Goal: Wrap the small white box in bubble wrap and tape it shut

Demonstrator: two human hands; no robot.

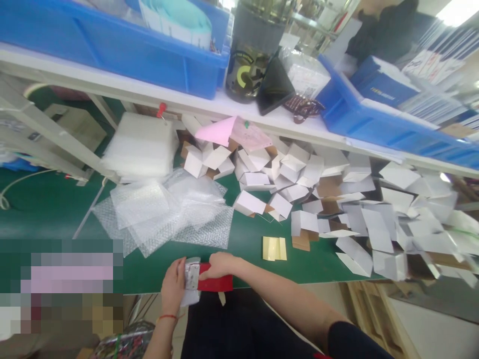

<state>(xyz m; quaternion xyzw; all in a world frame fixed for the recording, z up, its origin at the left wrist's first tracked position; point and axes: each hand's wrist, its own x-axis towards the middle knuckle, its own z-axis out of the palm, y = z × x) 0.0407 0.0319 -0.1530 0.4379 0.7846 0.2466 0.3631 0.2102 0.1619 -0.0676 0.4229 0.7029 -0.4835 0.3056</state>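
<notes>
At the front edge of the green table, my left hand (173, 285) is closed on the left side of a silvery-white packet (192, 277). Beside it, my right hand (223, 264) grips a red box (216, 284), with the index finger pointing toward the packet. Packet and box meet end to end; whether one is inside the other, I cannot tell. A small pale tab hangs below the box. To the right of my right hand lies a yellow paper pad (274, 248). Sheets of bubble wrap (202, 232) lie beyond my hands.
Many open white cartons (250, 203) cover the table's back and right. A stack of white foam sheets (140, 144) stands at back left. On the shelf (277, 122) above are blue bins (149, 62) and a dark camouflage-patterned canister (245, 70).
</notes>
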